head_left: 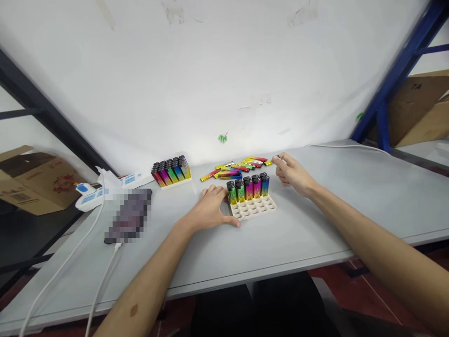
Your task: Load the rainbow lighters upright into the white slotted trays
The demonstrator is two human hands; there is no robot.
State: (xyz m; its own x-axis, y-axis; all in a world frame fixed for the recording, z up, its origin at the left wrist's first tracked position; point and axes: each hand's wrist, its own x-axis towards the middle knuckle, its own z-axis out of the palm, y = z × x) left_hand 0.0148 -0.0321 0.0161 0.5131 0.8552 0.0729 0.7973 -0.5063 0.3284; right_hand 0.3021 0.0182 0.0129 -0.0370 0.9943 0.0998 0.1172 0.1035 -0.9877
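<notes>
A white plastic tray [253, 208] with rows of slots stands before me, its back slots filled with several shiny green, pink and blue lighters [249, 189] with black tops. My left hand [207, 209] grips the tray's left end, thumb along the front corner and fingers toward the back. Behind and right of the tray, my right hand [290, 172] is closed in a pinch at a yellow lighter [269, 163]; its far end is hidden by the fingers. Next to it lies a loose pile of metallic multicoloured lighters [242, 167].
At the back left stands a second tray [176, 184] full of lighters. A power strip [115, 187], a blurred-out dark object [129, 215] and white cables are at the left. A white wall [224, 84] closes off the table's back; cardboard boxes [45, 180] stand beyond both sides.
</notes>
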